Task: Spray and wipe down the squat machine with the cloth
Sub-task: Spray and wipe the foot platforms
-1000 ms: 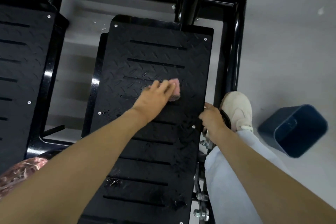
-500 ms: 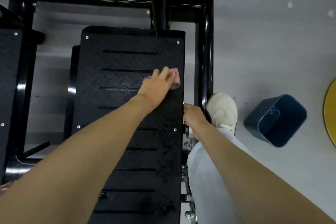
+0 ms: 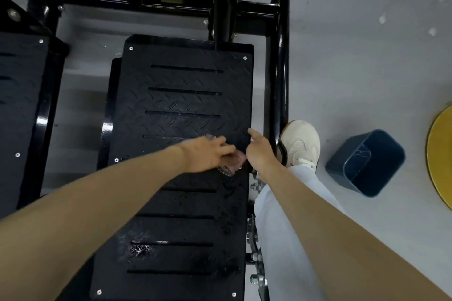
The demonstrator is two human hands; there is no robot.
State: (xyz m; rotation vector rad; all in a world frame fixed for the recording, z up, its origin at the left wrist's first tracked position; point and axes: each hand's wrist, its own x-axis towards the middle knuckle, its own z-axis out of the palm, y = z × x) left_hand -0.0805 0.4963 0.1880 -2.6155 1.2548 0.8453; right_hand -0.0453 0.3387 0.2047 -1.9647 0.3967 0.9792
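Both forearms are bare from the lower edge of the view to the wrists, with no sleeve, watch or band showing on either, and the left hand [image 3: 208, 154] and right hand [image 3: 259, 151] wear no gloves. The right leg is covered by a loose, pale bluish-white trouser leg [image 3: 283, 232] of smooth fabric. Below its hem shows a cream-white sneaker [image 3: 302, 142] with a mesh-textured upper, matching pale laces and a dark opening at the ankle.

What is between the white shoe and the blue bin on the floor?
Nothing: between the white shoe and the blue bin the head view shows only bare grey floor.
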